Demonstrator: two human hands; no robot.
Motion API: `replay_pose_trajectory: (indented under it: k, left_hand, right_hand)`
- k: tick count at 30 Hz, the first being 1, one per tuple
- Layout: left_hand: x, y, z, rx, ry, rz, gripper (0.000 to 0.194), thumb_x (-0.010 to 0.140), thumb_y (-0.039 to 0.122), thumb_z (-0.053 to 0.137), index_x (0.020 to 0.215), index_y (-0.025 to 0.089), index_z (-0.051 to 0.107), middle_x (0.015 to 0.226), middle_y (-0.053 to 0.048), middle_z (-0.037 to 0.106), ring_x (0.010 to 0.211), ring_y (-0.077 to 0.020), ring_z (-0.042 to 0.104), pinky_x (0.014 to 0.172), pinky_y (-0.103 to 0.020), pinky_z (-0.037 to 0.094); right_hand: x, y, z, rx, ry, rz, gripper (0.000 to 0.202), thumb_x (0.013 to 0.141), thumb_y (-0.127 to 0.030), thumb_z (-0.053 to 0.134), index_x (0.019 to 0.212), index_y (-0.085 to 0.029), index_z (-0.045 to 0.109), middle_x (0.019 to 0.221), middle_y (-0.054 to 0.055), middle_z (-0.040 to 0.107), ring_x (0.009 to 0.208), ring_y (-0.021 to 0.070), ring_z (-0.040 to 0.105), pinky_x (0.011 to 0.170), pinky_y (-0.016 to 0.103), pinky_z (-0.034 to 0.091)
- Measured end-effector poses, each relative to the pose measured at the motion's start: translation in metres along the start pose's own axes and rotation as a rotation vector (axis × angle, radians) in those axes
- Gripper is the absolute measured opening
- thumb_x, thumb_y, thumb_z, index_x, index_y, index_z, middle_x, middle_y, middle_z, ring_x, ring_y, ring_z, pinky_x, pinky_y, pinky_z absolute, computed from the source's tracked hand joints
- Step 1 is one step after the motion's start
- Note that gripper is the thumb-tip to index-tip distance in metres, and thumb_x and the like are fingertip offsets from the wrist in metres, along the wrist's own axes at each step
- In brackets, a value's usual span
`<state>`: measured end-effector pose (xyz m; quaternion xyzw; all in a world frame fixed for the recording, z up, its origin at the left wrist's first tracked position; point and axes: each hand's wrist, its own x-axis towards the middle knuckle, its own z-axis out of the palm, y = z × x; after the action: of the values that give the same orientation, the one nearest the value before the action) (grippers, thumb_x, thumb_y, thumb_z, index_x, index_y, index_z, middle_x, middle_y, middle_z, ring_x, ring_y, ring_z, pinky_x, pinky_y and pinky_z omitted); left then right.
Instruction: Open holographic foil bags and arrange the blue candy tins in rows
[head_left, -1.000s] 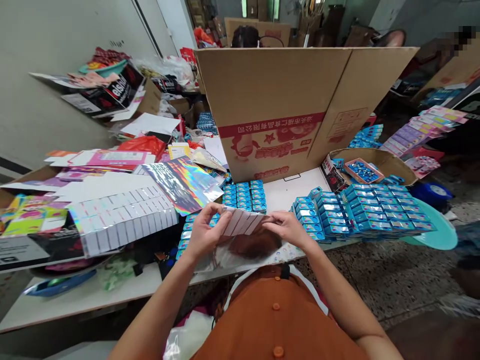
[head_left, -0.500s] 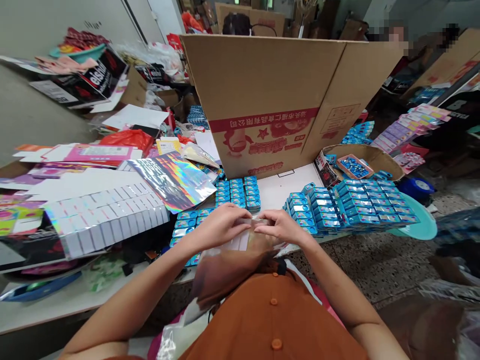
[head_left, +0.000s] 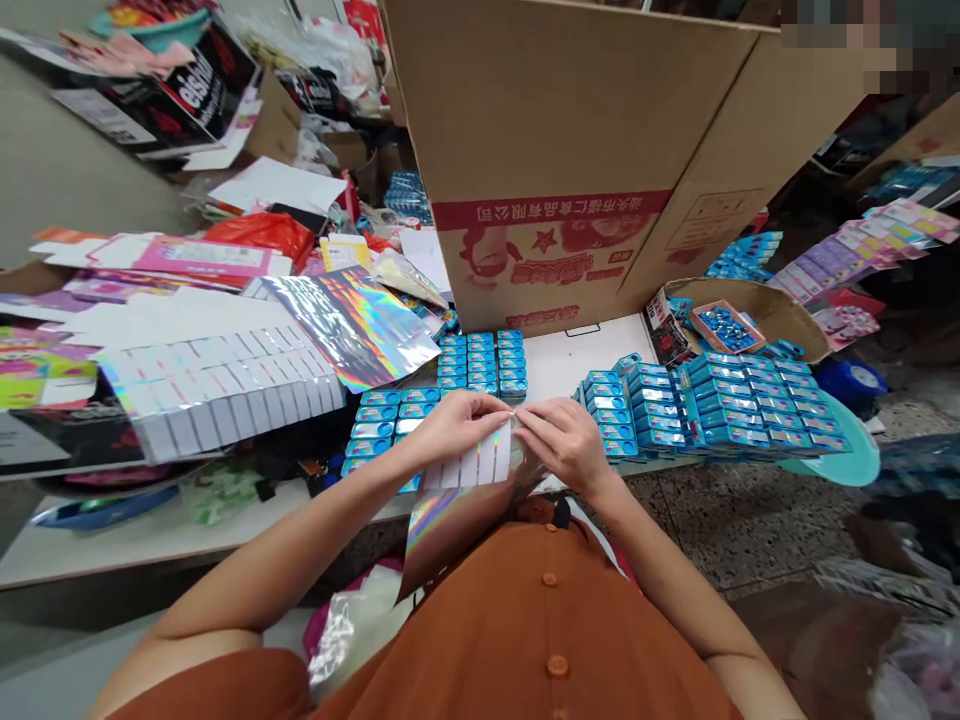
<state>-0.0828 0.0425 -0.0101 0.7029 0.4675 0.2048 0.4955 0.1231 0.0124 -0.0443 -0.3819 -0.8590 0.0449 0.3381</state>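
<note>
A shiny holographic sheet (head_left: 480, 462) with white label strips hangs between my hands, close to my body. My left hand (head_left: 466, 424) pinches its upper edge. My right hand (head_left: 564, 440) is closed at the sheet's upper right corner, its fingertips meeting those of my left hand. Just what lies between the fingertips is too small to make out. Rows of small blue packs (head_left: 375, 425) lie beside my left hand, and more blue packs (head_left: 481, 362) sit behind it. To the right of my right hand stand stacked blue packs (head_left: 739, 400).
A large cardboard sheet (head_left: 555, 130) stands upright behind the white table (head_left: 577, 362). On the left are a stack of white label strips (head_left: 225, 385) and another holographic sheet (head_left: 360, 325). A carton (head_left: 787, 320) holding a pink tray (head_left: 726, 327) is at the right, near a turquoise basin (head_left: 862, 450).
The view has tilted downward. The sheet has turned, so more of its white strips and shiny surface show. My right hand has turned, its fingers now more bent at the corner.
</note>
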Motion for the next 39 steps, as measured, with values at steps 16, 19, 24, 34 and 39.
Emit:
replay_pose_trajectory:
  k: [16, 19, 24, 34, 39]
  left_hand:
    - [0.047, 0.006, 0.002, -0.038, 0.197, 0.122, 0.032, 0.088, 0.023, 0.046, 0.081, 0.004, 0.07, 0.089, -0.006, 0.07, 0.078, -0.0104, 0.06, 0.064, -0.023, 0.041]
    - [0.059, 0.011, 0.001, -0.085, 0.243, 0.144, 0.036, 0.089, 0.022, 0.043, 0.073, 0.002, 0.068, 0.092, -0.006, 0.068, 0.083, -0.0123, 0.06, 0.061, -0.023, 0.039]
    - [0.052, 0.01, -0.002, -0.145, 0.313, 0.18, 0.021, 0.082, 0.011, 0.055, 0.066, 0.005, 0.068, 0.08, -0.005, 0.067, 0.083, -0.0145, 0.061, 0.056, -0.02, 0.041]
    - [0.018, -0.007, -0.027, -0.091, 0.32, 0.198, 0.032, 0.084, 0.016, 0.045, 0.067, 0.002, 0.069, 0.078, -0.005, 0.068, 0.08, -0.012, 0.059, 0.061, -0.023, 0.038]
    - [0.007, -0.014, -0.026, -0.188, 0.406, 0.233, 0.021, 0.083, 0.019, 0.053, 0.085, 0.009, 0.072, 0.076, -0.004, 0.068, 0.069, -0.0118, 0.057, 0.064, -0.024, 0.043]
  right_hand:
    - [0.017, 0.026, 0.014, -0.123, 0.172, 0.112, 0.031, 0.091, -0.024, 0.052, 0.12, -0.018, 0.062, 0.117, 0.01, 0.066, 0.107, 0.0252, 0.062, 0.093, 0.047, 0.048]
    - [0.029, 0.029, 0.016, -0.102, 0.255, 0.12, 0.03, 0.092, -0.021, 0.051, 0.118, -0.015, 0.064, 0.116, 0.011, 0.066, 0.109, 0.0251, 0.062, 0.094, 0.046, 0.048]
    - [0.036, 0.021, 0.024, 0.029, 0.317, 0.101, 0.03, 0.092, -0.017, 0.049, 0.117, -0.011, 0.064, 0.115, 0.013, 0.065, 0.111, 0.0277, 0.06, 0.096, 0.048, 0.045]
    - [0.056, -0.009, 0.035, 0.161, 0.268, 0.141, 0.021, 0.09, -0.025, 0.054, 0.103, -0.013, 0.065, 0.105, 0.01, 0.065, 0.102, 0.0243, 0.061, 0.089, 0.045, 0.048]
    - [0.058, -0.012, 0.036, 0.1, 0.2, 0.14, 0.031, 0.091, -0.029, 0.049, 0.117, -0.019, 0.06, 0.115, 0.011, 0.062, 0.109, 0.0253, 0.058, 0.094, 0.049, 0.046]
